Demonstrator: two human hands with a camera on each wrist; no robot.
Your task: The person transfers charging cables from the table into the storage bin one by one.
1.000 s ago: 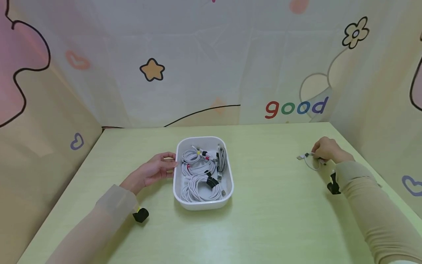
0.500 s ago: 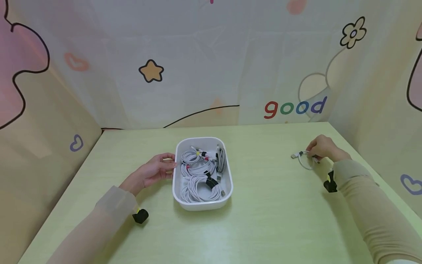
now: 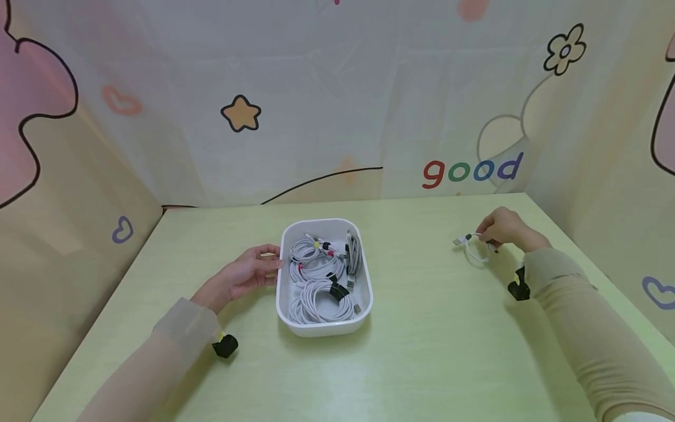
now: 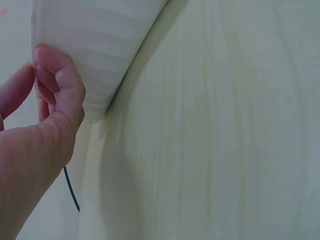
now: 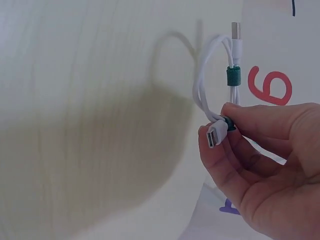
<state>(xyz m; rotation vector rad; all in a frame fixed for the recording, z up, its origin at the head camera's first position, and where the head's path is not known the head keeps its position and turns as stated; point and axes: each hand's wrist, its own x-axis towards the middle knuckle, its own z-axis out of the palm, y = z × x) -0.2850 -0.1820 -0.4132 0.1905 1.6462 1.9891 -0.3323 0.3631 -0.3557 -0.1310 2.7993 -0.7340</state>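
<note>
A white plastic bin (image 3: 364,310) sits mid-table with several coiled white and grey cables (image 3: 319,302) inside. My left hand (image 3: 253,271) holds the bin at its left rim; the left wrist view shows bent fingers against the outer wall (image 4: 100,30). Over the right side of the table, my right hand (image 3: 506,225) pinches a short white USB cable (image 3: 474,256) between thumb and fingers. In the right wrist view the looped cable (image 5: 200,85) carries green ties (image 5: 233,76), with a USB-C plug (image 5: 216,134) at the fingertips and a USB-A plug (image 5: 236,32) pointing away.
A pale green-yellow table (image 3: 422,351) spreads under both hands. Printed cloth (image 3: 316,117) hangs along its back and both sides. Small black wrist cameras sit below the left cuff (image 3: 225,346) and the right cuff (image 3: 519,287).
The right hand has moved left and slightly toward the back of the table, bringing the USB cable along. The left hand and the bin stay in place.
</note>
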